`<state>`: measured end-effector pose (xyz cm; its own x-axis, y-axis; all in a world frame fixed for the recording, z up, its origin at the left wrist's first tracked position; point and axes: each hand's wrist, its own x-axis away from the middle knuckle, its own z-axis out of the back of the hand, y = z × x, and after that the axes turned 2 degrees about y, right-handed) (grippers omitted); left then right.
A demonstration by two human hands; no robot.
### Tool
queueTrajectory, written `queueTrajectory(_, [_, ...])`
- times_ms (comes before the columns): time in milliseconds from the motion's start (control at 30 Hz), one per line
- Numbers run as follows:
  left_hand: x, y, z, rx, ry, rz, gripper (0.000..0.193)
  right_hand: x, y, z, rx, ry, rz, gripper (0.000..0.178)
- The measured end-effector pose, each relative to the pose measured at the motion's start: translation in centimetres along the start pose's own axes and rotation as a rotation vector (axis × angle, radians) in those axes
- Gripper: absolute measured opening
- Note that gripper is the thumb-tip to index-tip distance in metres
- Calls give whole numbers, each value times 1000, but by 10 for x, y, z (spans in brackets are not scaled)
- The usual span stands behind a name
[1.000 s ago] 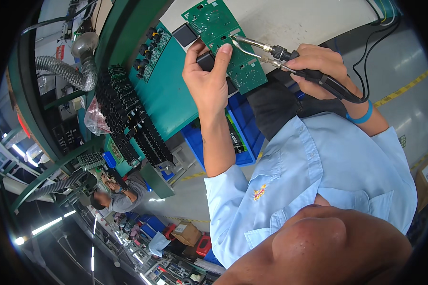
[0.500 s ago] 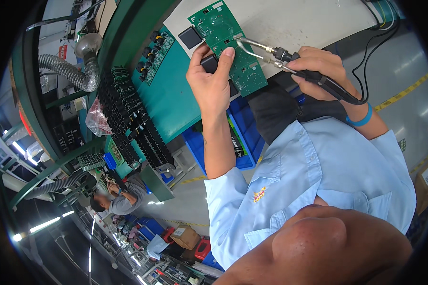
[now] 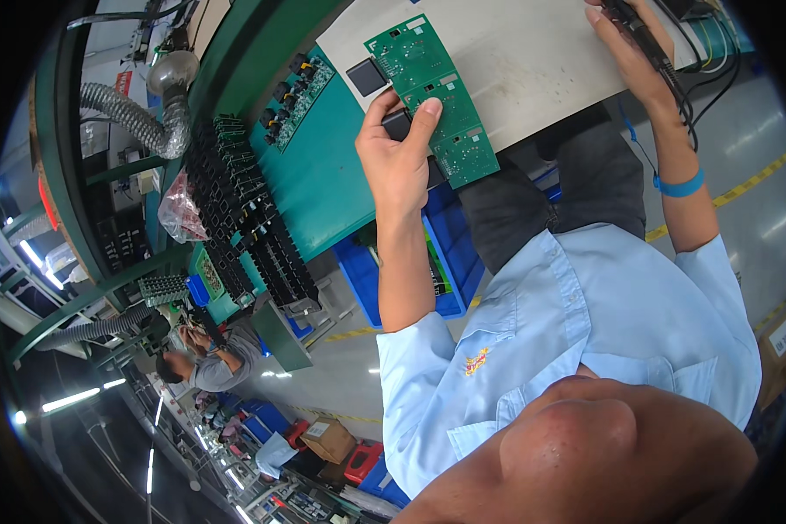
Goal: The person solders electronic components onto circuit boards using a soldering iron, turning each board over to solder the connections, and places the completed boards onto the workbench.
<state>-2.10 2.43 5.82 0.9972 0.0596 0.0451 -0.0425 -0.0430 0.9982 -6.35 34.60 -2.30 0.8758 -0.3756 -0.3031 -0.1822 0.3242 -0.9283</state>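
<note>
My left hand (image 3: 399, 157) grips a green circuit board (image 3: 452, 100) by its left edge, thumb on the face and fingers behind. Square black parts (image 3: 367, 77) stick out along that edge, one of them beside my fingers. The board is tilted above a pale work surface (image 3: 533, 70). Far to the right, my right hand (image 3: 635, 61) is closed round the black handle of a soldering iron (image 3: 639, 33), apart from the board. The iron's tip lies beyond the top of the picture. A blue band circles my right wrist.
Another board with black parts (image 3: 299, 94) lies on the green mat (image 3: 323, 183). Rows of black parts (image 3: 253, 218) stand left of it. A blue bin (image 3: 358, 284) sits below the bench edge. Cables (image 3: 716, 65) hang at right. Another person (image 3: 223, 358) works farther off.
My right hand has carried the soldering iron away from the board, up and to the right. My left hand keeps the board, shifted slightly right and down in the picture.
</note>
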Motion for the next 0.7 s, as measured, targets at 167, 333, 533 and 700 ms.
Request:
queueTrajectory(167, [2,1,0,26,-11,32,40,32,-20,6,-139,-12,199,49])
queueTrajectory(333, [1,-3,2,39,-15,43,40,73,-76,-8,-311,-242,486,42])
queueTrajectory(533, [4,0,-1,22,-9,23,39,89,-73,-17,-360,-446,594,43])
queueTrajectory(700, [3,-3,1,30,-22,15,39,92,-70,-21,-367,-456,591,44])
